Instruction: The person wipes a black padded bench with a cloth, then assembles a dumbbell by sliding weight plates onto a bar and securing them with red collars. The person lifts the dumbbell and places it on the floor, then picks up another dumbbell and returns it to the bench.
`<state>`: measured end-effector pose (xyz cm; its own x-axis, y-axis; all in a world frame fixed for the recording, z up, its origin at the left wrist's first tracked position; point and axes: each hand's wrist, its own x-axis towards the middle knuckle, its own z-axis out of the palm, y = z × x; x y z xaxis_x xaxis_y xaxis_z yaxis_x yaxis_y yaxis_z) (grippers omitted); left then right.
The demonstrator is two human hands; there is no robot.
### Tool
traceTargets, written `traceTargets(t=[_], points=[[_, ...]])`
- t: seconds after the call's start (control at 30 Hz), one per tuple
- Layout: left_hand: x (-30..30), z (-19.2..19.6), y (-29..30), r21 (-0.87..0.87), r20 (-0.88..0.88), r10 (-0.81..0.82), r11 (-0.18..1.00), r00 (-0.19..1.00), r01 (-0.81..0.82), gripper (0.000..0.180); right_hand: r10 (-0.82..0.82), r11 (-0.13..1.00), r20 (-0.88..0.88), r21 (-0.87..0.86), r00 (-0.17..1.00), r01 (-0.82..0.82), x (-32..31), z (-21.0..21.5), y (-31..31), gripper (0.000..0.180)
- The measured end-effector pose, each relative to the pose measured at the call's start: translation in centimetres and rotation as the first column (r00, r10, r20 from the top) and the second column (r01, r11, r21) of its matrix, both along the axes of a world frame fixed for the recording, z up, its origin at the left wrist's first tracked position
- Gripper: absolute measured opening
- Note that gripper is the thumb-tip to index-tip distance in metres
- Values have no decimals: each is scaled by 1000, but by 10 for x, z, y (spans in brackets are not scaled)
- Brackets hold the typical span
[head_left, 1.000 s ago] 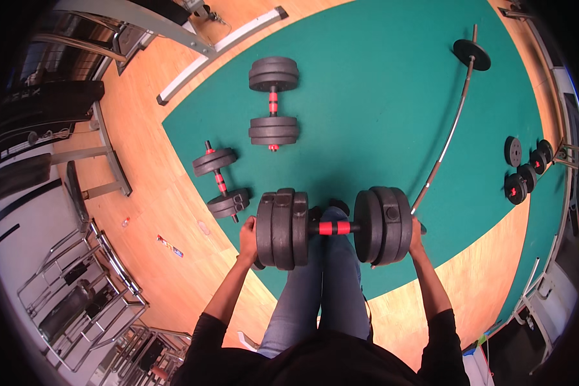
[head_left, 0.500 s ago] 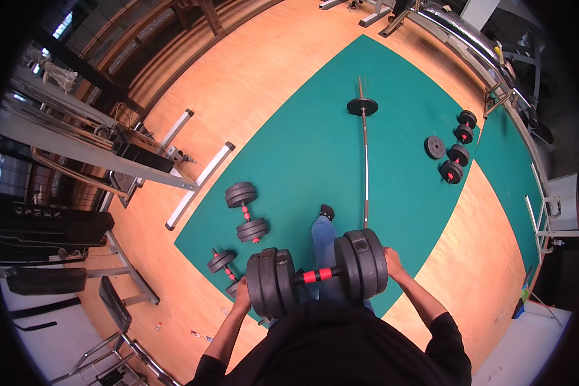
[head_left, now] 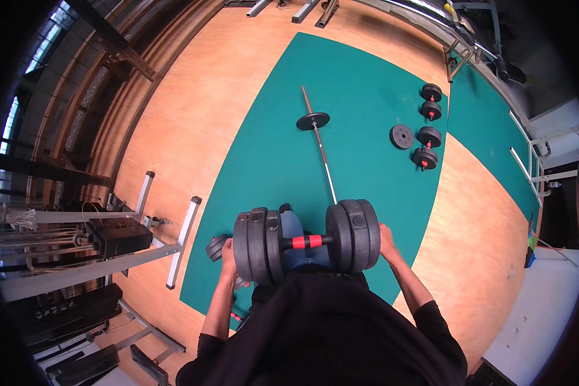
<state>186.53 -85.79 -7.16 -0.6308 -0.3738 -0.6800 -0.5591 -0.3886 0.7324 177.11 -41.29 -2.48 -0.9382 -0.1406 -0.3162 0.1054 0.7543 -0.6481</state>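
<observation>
A large dumbbell (head_left: 307, 241) with thick dark grey plates and a red-and-black handle hangs level in front of my body. My left hand (head_left: 228, 258) is pressed against the outer face of its left plates. At the opposite end, my right hand (head_left: 387, 240) grips the right plates from outside. Most fingers are hidden behind the plates. Beyond it, a barbell (head_left: 322, 152) with one black plate near its far end lies on the green mat (head_left: 360, 77); the dumbbell hides its near end. Another dumbbell (head_left: 217, 248) shows partly beside my left hand.
Two smaller dumbbells, a far one (head_left: 431, 110) and a nearer one (head_left: 425, 157), lie at the mat's right side beside a loose plate (head_left: 402, 136). A weight machine's white foot bar (head_left: 185, 238) stands at the left. Against the right wall is a white metal frame (head_left: 522, 161).
The view has turned, shifting the floor things leftward. The held dumbbell sits higher in the picture, closer over the barbell's near end. The dumbbells on the left are now mostly covered.
</observation>
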Motion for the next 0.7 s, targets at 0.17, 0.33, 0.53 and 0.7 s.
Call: traceTargets(t=[0.17,0.33,0.53,0.7], points=[[-142,5,17,-73,9,-113,991,994,114,19,-138,990,54,36,989,136,-96,-4,8,32],[-328,19,44,-22,-62,-256,967,965,255,21,-211,974,21,95,977,208,-212,-19,37,36],[-497,36,83,11,-117,-371,927,921,375,16,-514,858,-40,5,857,514,-301,27,49,38],[-620,56,125,147,-124,-470,862,874,485,11,-633,774,-150,-78,760,629,-378,15,85,42]])
